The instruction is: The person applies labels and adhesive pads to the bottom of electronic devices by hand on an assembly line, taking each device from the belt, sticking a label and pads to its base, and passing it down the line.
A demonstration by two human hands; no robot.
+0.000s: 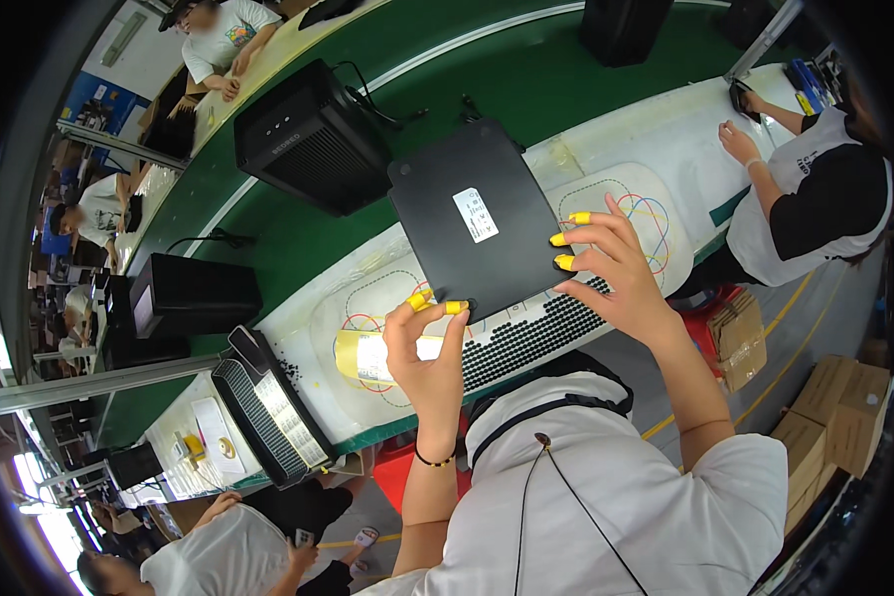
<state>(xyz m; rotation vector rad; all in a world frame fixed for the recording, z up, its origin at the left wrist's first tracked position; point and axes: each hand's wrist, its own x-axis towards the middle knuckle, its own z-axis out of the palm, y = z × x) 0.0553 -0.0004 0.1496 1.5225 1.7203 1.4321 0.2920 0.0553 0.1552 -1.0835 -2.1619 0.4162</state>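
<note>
A flat, squarish black panel point(432, 219) with a white label point(475, 216) is tilted up over the bench between my two hands. My left hand point(425, 348) pinches its near left corner, thumb and forefinger at a small round black pad. At the near right corner, the fingers of my right hand point(611, 273) grip the edge beside another dark pad, thumb underneath. Yellow tape wraps several of my fingertips. Below the panel lies a sheet with rows of small round black pads point(536, 341). The underside of the panel is hidden.
The pale bench point(606, 139) borders a green conveyor point(526, 74) carrying black box-shaped machines point(313, 139) with cords. A black grilled part point(268, 402) lies at left, beside a yellow roll point(348, 358). A co-worker point(815, 189) works at right. Cardboard boxes point(829, 412) are stacked behind.
</note>
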